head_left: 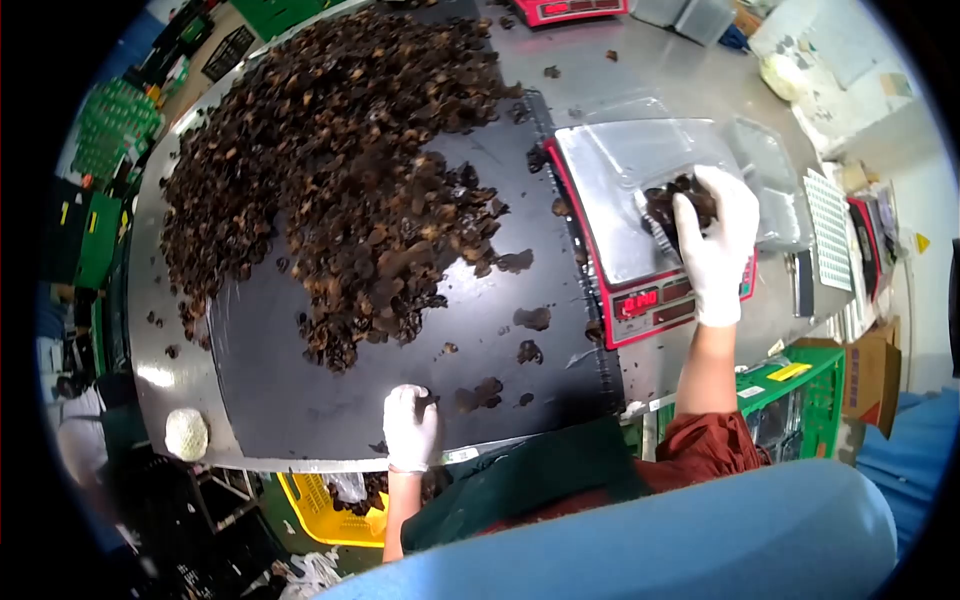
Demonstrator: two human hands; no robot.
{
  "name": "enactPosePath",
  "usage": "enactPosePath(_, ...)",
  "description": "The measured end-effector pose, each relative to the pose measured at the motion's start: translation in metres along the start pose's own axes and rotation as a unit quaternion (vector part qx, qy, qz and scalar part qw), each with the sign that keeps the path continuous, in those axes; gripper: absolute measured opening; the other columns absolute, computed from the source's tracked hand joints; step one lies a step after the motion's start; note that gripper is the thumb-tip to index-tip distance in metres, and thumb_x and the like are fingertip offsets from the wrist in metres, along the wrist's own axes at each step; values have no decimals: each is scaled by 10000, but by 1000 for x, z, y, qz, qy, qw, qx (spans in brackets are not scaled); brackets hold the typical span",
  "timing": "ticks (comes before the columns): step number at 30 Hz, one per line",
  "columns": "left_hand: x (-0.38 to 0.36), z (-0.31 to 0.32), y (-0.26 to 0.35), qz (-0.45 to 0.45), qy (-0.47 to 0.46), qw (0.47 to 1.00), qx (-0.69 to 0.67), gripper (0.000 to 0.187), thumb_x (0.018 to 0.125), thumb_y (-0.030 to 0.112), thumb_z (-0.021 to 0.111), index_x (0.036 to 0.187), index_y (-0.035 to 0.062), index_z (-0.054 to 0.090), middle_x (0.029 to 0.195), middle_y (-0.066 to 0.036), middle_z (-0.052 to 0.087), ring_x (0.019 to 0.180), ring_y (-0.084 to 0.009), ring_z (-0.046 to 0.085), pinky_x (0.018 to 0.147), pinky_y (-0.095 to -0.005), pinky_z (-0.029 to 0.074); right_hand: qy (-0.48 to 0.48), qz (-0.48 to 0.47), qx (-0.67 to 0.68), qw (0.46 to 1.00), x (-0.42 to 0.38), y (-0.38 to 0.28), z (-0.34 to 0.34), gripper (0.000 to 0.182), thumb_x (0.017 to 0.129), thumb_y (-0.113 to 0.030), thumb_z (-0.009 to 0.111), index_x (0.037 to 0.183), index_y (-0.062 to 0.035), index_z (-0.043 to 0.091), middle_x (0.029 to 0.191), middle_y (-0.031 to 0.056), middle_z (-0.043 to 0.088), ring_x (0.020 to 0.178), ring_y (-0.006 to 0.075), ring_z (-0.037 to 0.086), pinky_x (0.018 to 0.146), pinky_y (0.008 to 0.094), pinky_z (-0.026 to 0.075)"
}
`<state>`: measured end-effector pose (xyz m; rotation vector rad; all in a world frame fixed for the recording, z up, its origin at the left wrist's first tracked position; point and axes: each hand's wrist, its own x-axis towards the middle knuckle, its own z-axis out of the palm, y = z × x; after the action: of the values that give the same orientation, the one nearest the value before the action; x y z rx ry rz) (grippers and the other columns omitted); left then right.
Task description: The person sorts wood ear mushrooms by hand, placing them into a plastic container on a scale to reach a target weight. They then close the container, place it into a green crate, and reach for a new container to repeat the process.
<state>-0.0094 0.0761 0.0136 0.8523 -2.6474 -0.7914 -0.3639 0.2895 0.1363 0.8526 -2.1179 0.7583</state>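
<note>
My right hand (722,240), in a white glove, is over the red-framed weighing scale (618,250). Its thumb and fingers close around dark wood ear mushrooms (680,200) in a clear plastic tray (657,228) on the scale's plate. Part of the tray is hidden by the hand. My left hand (410,432), gloved in white too, rests at the table's front edge with curled fingers and a small dark wood ear piece (429,401) between them. A large heap of wood ear mushrooms (350,180) spreads over the black mat (270,370).
Loose pieces lie around the heap, including one dark piece (532,318). Clear trays (770,185) and a white perforated rack (828,230) stand right of the scale. Another red scale (570,10) is at the back. Below the front edge sit a yellow basket (315,520) and a green crate (822,400).
</note>
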Motion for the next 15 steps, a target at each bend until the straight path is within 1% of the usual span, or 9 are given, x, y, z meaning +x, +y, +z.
enactPosePath(1, -1, 1, -1, -5, -1, 1000, 0, 203, 697, 24, 646, 886, 50, 578, 928, -127, 583, 894, -309, 563, 813, -376, 462, 5, 14, 61, 998, -9, -11, -3, 263, 689, -68, 729, 939, -50, 647, 936, 112, 634, 876, 305, 591, 850, 395, 458)
enactPosePath(3, -1, 2, -3, -27, 22, 999, -31, 188, 730, 34, 630, 910, 40, 579, 884, -131, 595, 838, -298, 585, 786, -353, 477, -131, 37, 213, 967, -36, -36, -3, 209, 721, -21, 670, 928, -27, 640, 923, 133, 628, 881, 318, 597, 804, 389, 483)
enactPosePath(5, 2, 3, -2, -136, 7, 974, -180, 172, 776, 40, 617, 943, 25, 575, 870, -113, 612, 806, -231, 603, 773, -315, 483, -298, 10, 225, 928, -58, -69, 2, 162, 771, -69, 631, 932, -57, 646, 921, 116, 640, 836, 288, 624, 753, 350, 512)
enactPosePath(7, 6, -2, 4, -177, 2, 954, -243, 185, 828, 46, 611, 1003, 10, 563, 876, -73, 617, 799, -134, 582, 766, -270, 477, -379, -45, 223, 897, -98, -76, 19, 305, 782, -112, 625, 1083, -70, 599, 987, 107, 609, 861, 269, 600, 749, 348, 508)
enactPosePath(9, 10, -3, 9, -187, 18, 947, -261, 221, 823, 54, 630, 1028, 10, 561, 867, -63, 611, 787, -125, 574, 755, -266, 476, -467, -8, 174, 867, -111, -93, 17, 344, 785, -150, 642, 1117, -76, 595, 1080, 115, 593, 940, 286, 593, 805, 360, 503)
enactPosePath(10, 11, -5, 10, -199, 11, 947, -253, 247, 821, 62, 643, 1047, 10, 558, 864, -54, 604, 777, -116, 563, 743, -259, 473, -496, -13, 175, 851, -120, -95, 21, 411, 782, -200, 651, 1168, -84, 576, 1123, 116, 558, 956, 288, 576, 805, 358, 498)
enactPosePath(13, 10, 3, 2, -165, 25, 951, -260, 307, 833, -3, 632, 1125, 19, 541, 897, -29, 579, 782, -86, 547, 738, -236, 466, -547, -47, 202, 811, -154, -95, 35, 326, 774, -207, 666, 1065, -80, 592, 1071, 103, 561, 929, 265, 589, 773, 343, 497)
enactPosePath(14, 11, 4, 2, -178, 18, 935, -306, 306, 841, 5, 630, 1133, 20, 540, 912, -34, 585, 784, -95, 555, 743, -245, 474, -510, -77, 228, 825, -161, -94, 40, 230, 767, -151, 675, 964, -56, 604, 985, 99, 587, 856, 255, 604, 718, 321, 499)
enactPosePath(15, 12, 5, 2, -191, 12, 916, -352, 306, 849, 12, 628, 1142, 21, 539, 927, -40, 591, 787, -103, 564, 748, -254, 481, -485, -22, 286, 826, -166, -91, 43, 205, 766, -125, 672, 945, -52, 602, 949, 96, 592, 815, 242, 604, 692, 307, 495)
